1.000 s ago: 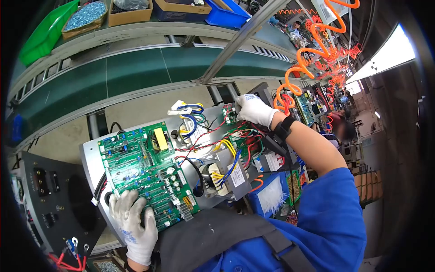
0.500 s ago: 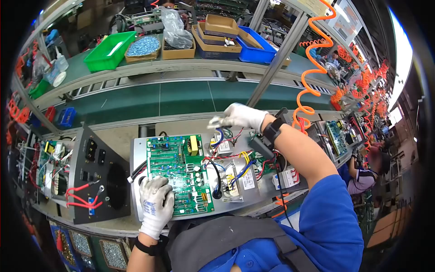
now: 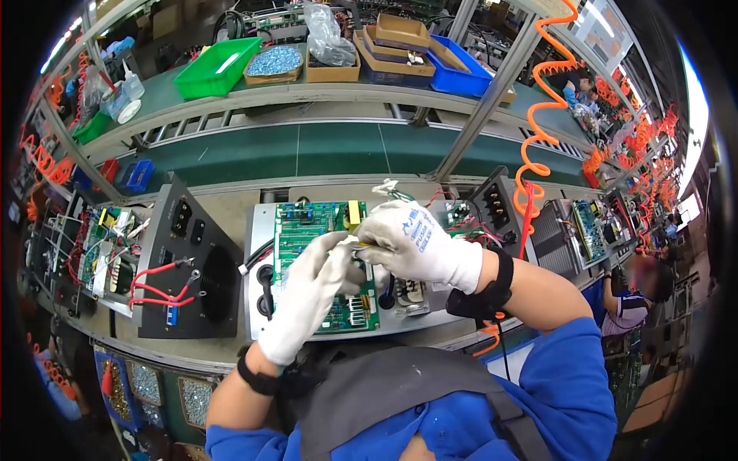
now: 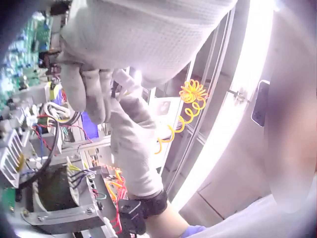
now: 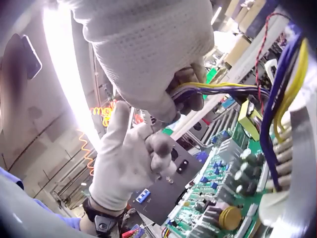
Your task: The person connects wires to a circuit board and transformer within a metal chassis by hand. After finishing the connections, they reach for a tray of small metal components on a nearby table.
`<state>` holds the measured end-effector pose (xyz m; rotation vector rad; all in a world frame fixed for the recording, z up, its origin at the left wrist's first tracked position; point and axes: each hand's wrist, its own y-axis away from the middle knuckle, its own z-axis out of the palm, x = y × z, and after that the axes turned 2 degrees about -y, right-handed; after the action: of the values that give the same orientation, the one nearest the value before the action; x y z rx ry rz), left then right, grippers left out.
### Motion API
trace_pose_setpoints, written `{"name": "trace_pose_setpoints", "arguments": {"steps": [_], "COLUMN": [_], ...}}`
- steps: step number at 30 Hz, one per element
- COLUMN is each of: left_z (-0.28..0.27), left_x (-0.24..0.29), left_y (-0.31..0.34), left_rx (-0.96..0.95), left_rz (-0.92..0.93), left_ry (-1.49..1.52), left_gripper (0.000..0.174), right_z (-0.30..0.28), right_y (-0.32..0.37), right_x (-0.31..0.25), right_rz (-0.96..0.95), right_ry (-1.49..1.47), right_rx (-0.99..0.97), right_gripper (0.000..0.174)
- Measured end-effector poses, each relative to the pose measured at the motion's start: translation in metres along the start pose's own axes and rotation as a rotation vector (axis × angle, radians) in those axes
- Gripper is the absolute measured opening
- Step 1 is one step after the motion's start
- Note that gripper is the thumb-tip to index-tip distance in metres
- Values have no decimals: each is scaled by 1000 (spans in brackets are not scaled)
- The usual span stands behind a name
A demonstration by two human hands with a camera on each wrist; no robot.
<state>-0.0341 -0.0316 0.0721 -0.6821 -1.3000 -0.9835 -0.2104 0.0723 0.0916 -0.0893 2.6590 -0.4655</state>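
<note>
Both white-gloved hands meet over the green circuit board on a metal chassis. My right hand grips a bundle of blue and yellow wires, its fingers curled round them. These wires run back to the transformer side of the chassis in the right wrist view. My left hand comes up to the right fingertips, its thumb and fingers pinching a small white connector at the end of the bundle. The fingers partly hide the connector. Under the right hand stands a yellow-wrapped component on the board.
A black panel with red cables stands at left. Another unit sits at right. An orange coiled hose hangs ahead. Bins, including a green one and a blue one, stand on the back shelf.
My right hand has drawn the wires from the chassis's far side toward the board. The left hand has lifted off the board and joined it. The head view has shifted upward.
</note>
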Motion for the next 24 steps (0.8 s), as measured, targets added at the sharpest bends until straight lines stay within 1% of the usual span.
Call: {"name": "trace_pose_setpoints", "arguments": {"steps": [1,3,4,5,6,7,8,9,10,11,12,14,15,16,18,19,20,22,23,24], "left_z": [3,0,1,3,3,1,-3,-9,-14,-17,-18,-18,-17,-18,-20,-23,-29,-25,-31,-35], "left_x": [3,5,4,2,2,0,-1,0,7,20,34,44,44,44,28,23,20,-20,-23,-26], "left_y": [-6,-13,-15,-16,-15,-13,-10,-8,-5,-3,-2,-7,-5,-3,-1,1,1,7,7,5], "left_rx": [-34,-48,-61,-61,-63,-40,-13,91,82,6,-75,-129,-181,-234,-129,-120,-95,403,316,67], "left_rz": [-58,-79,-113,-109,-109,-8,90,617,886,948,1010,1170,1173,1172,1354,1325,1258,712,186,-7], "left_ry": [61,109,162,162,160,-162,-483,-1033,-1268,-1350,-1431,-1503,-1583,-1664,-1594,-1491,-1404,-675,-502,-120], "left_gripper": [38,35,33,27,27,23,23,26,25,24,22,19,18,18,18,30,33,33,36,48], "right_z": [-1,-3,-3,-4,-5,-14,-23,-24,-27,-34,-31,-34,-19,-17,-19,-12,-13,-18,-12,-5], "right_y": [1,5,8,11,14,12,14,14,10,5,2,-15,-20,-19,-27,-22,-21,-17,-13,-14], "right_x": [0,6,8,9,10,7,11,22,28,27,29,15,18,22,20,13,12,4,4,3], "right_rz": [-42,-156,-150,-129,-109,-41,85,19,-46,-106,-144,-103,-30,-36,157,181,172,168,68,-147], "right_ry": [65,187,193,126,56,-99,-193,-75,42,13,-78,-396,-572,-572,-878,-896,-708,-500,-378,-165], "right_rx": [-21,-21,-15,-37,-60,-74,-140,-52,35,-56,-138,-454,-495,-493,-692,-531,-424,-250,-113,8], "right_gripper": [18,15,15,16,17,23,32,34,37,40,42,46,44,44,37,29,26,22,16,11]}}
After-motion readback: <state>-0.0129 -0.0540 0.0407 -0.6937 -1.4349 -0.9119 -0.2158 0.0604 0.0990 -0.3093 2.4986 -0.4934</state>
